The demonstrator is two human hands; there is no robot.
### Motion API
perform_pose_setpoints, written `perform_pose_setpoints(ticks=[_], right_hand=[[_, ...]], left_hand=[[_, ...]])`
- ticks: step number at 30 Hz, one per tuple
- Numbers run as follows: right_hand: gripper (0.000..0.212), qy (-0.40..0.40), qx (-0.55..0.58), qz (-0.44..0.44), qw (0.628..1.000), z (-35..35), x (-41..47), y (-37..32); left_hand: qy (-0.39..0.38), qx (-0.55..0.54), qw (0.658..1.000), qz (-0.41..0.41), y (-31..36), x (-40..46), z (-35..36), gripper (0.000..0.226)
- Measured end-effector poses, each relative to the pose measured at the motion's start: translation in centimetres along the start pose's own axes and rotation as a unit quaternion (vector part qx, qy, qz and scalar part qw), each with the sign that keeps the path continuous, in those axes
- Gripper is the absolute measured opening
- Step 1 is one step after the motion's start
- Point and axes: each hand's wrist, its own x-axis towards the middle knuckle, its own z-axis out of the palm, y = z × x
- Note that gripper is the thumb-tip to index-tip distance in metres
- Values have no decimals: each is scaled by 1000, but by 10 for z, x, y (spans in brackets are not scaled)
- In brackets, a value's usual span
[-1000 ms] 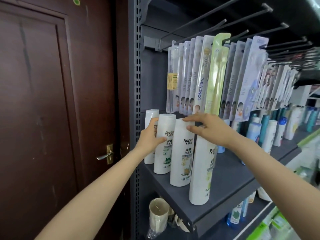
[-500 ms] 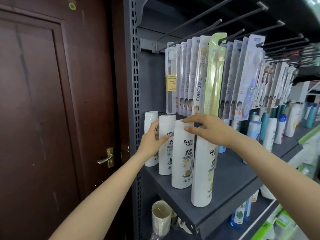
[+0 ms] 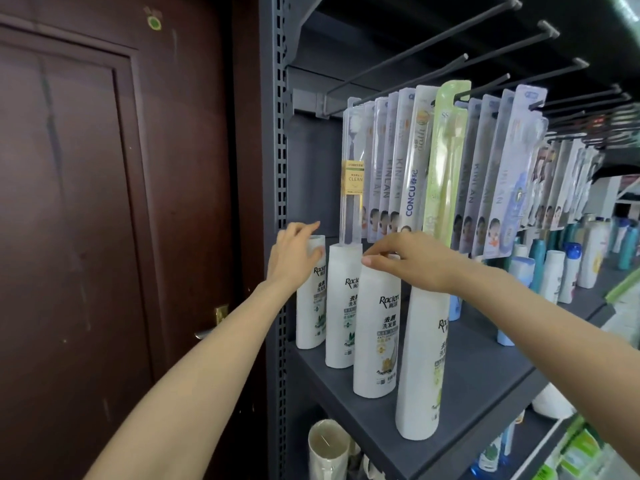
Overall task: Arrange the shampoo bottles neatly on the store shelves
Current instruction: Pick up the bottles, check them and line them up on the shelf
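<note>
Right hand point(image 3: 412, 263) hides the front bottle point(image 3: 420, 368) top (cap unseen); far bottles point(image 3: 588, 258) blur

Two bare forearms, no sleeves.
Left hand point(image 3: 294, 258) and right hand point(image 3: 412, 261): no rings, watch or gloves; nails short, unpainted.
</note>
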Motion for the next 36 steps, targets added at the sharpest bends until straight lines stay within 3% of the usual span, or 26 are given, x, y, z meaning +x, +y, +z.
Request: perform_pose_setpoints(ticks=[4, 9, 13, 22, 28, 32, 36], right_hand=[[37, 9, 10, -9, 1000, 3, -2, 3], [36, 11, 13, -10, 1000, 2, -2, 2], [36, 16, 8, -11, 1000, 2, -3, 1], [44, 30, -73, -35, 996, 13, -9, -23], [47, 27, -17, -84, 996, 38, -10, -60], [60, 39, 59, -91, 993, 66, -14, -75], [77, 34, 124, -88, 988, 99, -29, -79]], left_hand=[[-66, -1, 998, 6, -8, -2, 8, 57], [5, -86, 996, -7, -17, -19, 2, 54], [-10, -165, 985, -52, -20, -34, -4, 55], [68, -212, 974, -51, -20, -74, -38, 45], [108, -258, 959, -31, -15, -98, -83, 43], [152, -313, 936, -48, -7, -114, -105, 42], [184, -409, 888, -104, -7, -128, -118, 41]])
